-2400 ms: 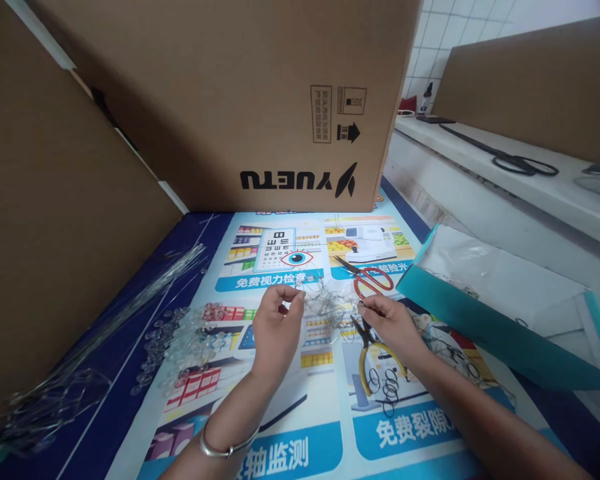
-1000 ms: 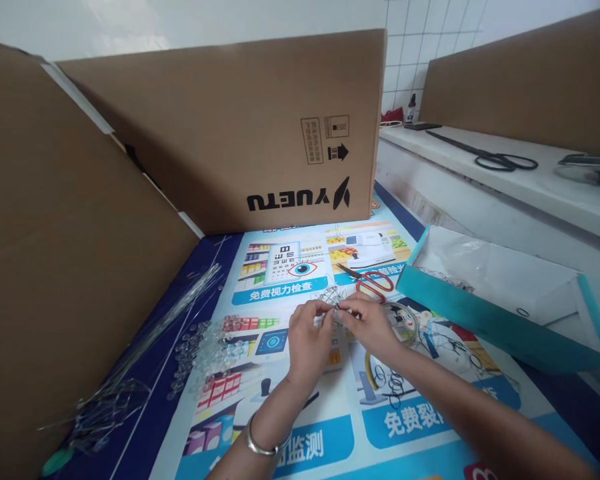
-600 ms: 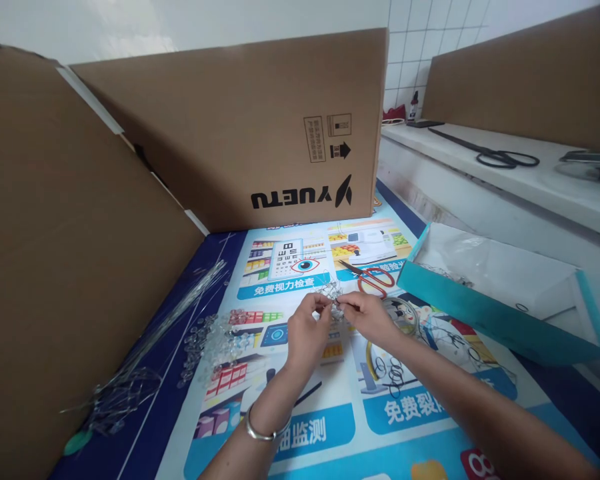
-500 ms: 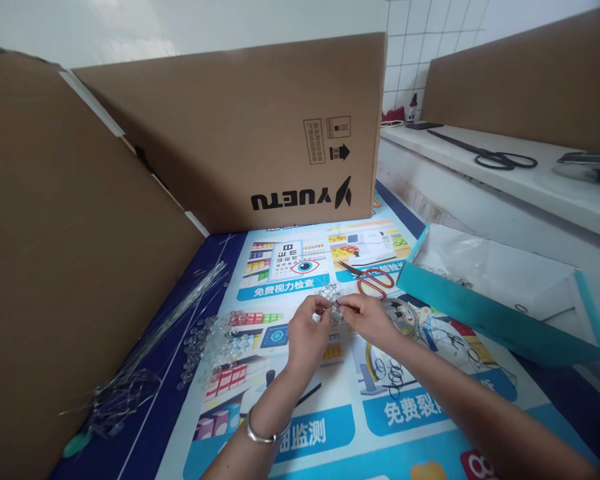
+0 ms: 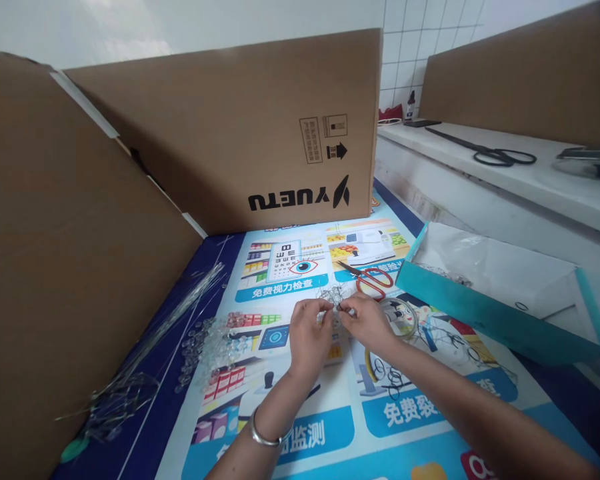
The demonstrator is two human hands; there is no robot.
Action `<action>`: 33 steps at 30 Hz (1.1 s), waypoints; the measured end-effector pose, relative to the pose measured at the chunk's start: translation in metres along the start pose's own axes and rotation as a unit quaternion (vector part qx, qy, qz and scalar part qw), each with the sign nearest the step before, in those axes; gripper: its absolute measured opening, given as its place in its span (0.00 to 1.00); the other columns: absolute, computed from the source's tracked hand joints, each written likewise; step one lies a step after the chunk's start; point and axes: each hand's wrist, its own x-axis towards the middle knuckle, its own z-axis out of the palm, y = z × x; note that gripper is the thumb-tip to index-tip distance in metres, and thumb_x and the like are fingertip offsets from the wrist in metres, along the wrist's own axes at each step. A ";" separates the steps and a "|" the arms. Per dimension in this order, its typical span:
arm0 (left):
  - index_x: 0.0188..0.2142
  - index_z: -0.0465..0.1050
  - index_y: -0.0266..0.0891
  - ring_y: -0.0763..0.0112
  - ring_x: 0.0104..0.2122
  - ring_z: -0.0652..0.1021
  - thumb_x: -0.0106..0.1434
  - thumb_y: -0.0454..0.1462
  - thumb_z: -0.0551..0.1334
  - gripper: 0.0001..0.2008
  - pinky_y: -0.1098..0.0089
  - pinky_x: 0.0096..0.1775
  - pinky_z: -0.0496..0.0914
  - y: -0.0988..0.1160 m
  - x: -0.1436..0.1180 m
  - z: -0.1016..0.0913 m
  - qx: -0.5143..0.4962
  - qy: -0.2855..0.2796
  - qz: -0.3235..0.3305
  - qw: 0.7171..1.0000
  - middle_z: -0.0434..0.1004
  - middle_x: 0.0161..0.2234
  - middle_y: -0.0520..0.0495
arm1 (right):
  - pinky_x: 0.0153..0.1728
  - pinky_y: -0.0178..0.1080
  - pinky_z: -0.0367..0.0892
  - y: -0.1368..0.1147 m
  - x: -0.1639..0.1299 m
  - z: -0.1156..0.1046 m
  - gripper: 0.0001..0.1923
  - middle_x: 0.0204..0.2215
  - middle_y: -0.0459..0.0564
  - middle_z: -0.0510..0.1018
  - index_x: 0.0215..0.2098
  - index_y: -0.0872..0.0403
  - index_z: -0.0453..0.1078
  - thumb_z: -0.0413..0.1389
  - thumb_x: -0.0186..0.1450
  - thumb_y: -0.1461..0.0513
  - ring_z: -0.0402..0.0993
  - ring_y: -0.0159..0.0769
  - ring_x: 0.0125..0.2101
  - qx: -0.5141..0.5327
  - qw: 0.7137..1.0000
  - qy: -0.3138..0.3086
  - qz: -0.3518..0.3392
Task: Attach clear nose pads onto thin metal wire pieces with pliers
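A small cluster of thin, shiny wire [image 5: 332,293] lies at the fingertips of both my hands, over the printed mat. My left hand [image 5: 309,333] pinches at its near side with thumb and forefinger, a silver bangle on the wrist. My right hand [image 5: 369,325] is closed in a pinch from the other side, close to the left fingertips. The exact piece between the fingers is too small to make out. Just beyond the right hand lie scissors with red handles [image 5: 364,273]. A coil of wire [image 5: 414,321] sits beside that hand, partly hidden by it.
Clear beads [image 5: 205,347] are spread left of my hands, with long thin wires [image 5: 180,313] farther left. Black rings [image 5: 394,387] lie near my right forearm. A turquoise box [image 5: 480,319] stands at right. Cardboard [image 5: 220,133] walls the back and left. Black scissors [image 5: 495,155] rest on the ledge.
Both hands stay pinched together at the wire cluster, with only slight finger and wrist shifts. A little more of the cluster shows above the fingers. The whole view has shifted slightly.
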 end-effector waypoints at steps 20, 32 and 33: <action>0.40 0.68 0.44 0.70 0.38 0.73 0.61 0.30 0.53 0.11 0.69 0.42 0.65 -0.002 0.008 -0.009 0.032 -0.083 0.053 0.995 0.75 0.37 0.53 | 0.31 0.33 0.61 0.000 0.002 -0.001 0.04 0.28 0.45 0.70 0.28 0.54 0.70 0.53 0.57 0.66 0.67 0.31 0.32 0.157 0.987 -0.026 -0.026; 0.37 0.66 0.42 0.70 0.35 0.74 0.62 0.32 0.52 0.07 0.72 0.38 0.66 0.004 0.013 -0.014 0.114 -0.123 0.067 0.983 0.74 0.31 0.51 | 0.34 0.34 0.60 0.002 0.006 -0.003 0.06 0.26 0.44 0.69 0.25 0.55 0.68 0.52 0.54 0.69 0.66 0.31 0.32 0.191 0.979 -0.063 -0.041; 0.36 0.66 0.42 0.70 0.34 0.74 0.62 0.32 0.52 0.06 0.72 0.37 0.66 0.005 0.013 -0.015 0.122 -0.128 0.066 0.982 0.73 0.31 0.51 | 0.34 0.34 0.60 0.002 0.006 -0.003 0.06 0.26 0.44 0.70 0.25 0.54 0.68 0.52 0.54 0.70 0.67 0.31 0.32 0.191 0.979 -0.065 -0.041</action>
